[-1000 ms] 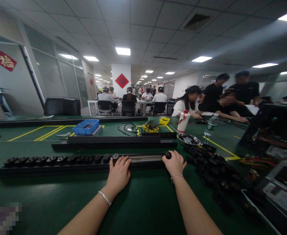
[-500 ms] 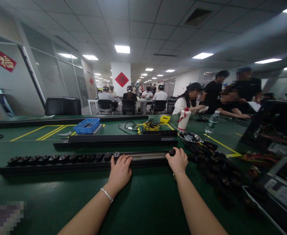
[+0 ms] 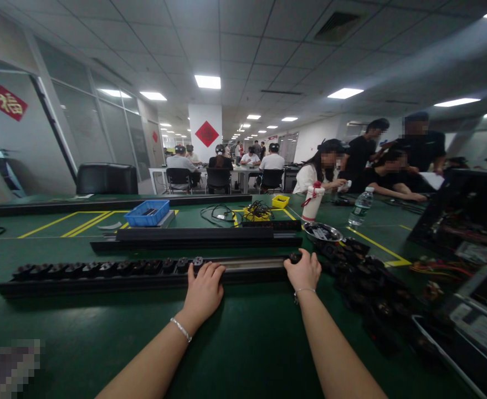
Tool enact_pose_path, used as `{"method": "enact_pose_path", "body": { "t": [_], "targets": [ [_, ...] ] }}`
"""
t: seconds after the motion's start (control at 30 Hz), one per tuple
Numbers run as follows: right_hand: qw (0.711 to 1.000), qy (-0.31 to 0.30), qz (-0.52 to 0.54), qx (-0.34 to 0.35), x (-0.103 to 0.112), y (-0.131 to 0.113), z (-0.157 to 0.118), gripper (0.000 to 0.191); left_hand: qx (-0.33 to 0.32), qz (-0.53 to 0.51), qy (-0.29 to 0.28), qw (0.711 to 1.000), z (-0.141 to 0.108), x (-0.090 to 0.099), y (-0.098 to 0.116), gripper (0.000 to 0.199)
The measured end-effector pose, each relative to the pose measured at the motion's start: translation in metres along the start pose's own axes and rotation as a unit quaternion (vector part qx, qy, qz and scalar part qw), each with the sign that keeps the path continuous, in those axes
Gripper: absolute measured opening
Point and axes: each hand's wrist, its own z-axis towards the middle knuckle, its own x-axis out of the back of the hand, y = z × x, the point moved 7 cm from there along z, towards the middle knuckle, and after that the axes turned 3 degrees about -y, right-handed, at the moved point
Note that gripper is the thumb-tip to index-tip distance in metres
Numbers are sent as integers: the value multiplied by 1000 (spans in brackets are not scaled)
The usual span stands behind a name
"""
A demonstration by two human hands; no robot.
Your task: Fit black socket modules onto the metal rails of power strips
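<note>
A long black rail lies across the green table, with a pale channel inside. Its left part holds a row of several black socket modules. My left hand is closed over the rail's middle, its thumb beside the last module in the row, a grey-topped one. At the right end of the rail, my right hand pinches another black socket module, mostly hidden by the fingers. Whether that module sits in the channel I cannot tell. A heap of loose black modules spreads to the right of this hand.
Behind the rail lie more black rails, a blue bin, a cable coil and a yellow bin. A metal bowl, cup and bottle stand back right. Opened computer equipment crowds the right edge; people sit beyond.
My right hand has shifted slightly to the right, and the module in its fingers shows less of its top. My left hand stays in place on the rail.
</note>
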Motion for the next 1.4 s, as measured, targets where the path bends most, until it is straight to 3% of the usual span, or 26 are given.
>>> {"method": "enact_pose_path", "body": {
  "t": [0.3, 0.9, 1.4],
  "targets": [
    [1000, -15, 14, -17, 5, 4, 3, 52, 0, -8, 3, 1000, 0, -2, -1, 39],
    [998, 12, 59, 32, 5, 14, 13, 47, 2, -10, 2, 1000, 0, -3, -3, 39],
    [996, -39, 48, -58, 11, 17, 9, 53, 3, 1, 1, 1000, 0, -1, -2, 38]
  ]
}}
